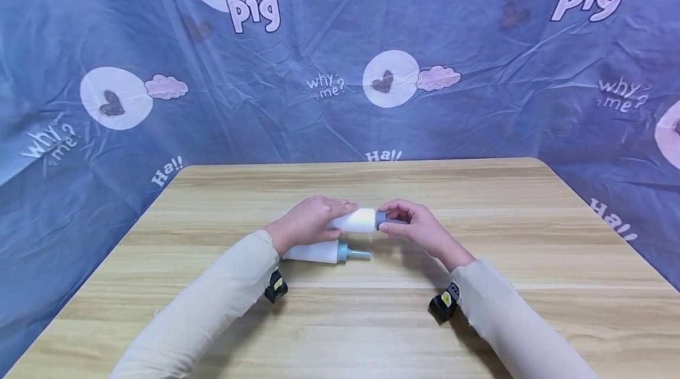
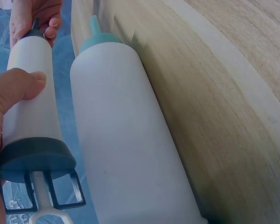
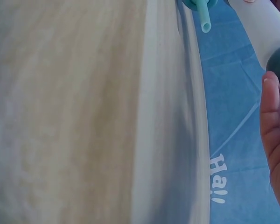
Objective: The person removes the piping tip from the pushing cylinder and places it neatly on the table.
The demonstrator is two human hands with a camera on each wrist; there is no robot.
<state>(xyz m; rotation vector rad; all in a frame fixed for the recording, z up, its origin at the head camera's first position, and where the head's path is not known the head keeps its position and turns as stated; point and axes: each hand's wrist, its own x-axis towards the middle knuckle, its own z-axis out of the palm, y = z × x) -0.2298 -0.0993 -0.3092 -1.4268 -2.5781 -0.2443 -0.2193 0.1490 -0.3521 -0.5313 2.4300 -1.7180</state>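
Above the table's middle, my left hand grips a white syringe-like dispenser from over its body, thumb along its side. That dispenser has a dark grey-blue nozzle cap at the right end. In the left wrist view, its other end has a dark base with loop handles and a pale ring-ended rod. My right hand pinches the nozzle cap between thumb and fingers. Just nearer than the held dispenser lies a second white tube with a light teal cap and nozzle, partly hidden by my left arm.
The wooden table spreads out all around the two tubes. Behind it and at its sides hangs a blue printed cloth. Each of my wrists bears a small black camera, the left one and the right one.
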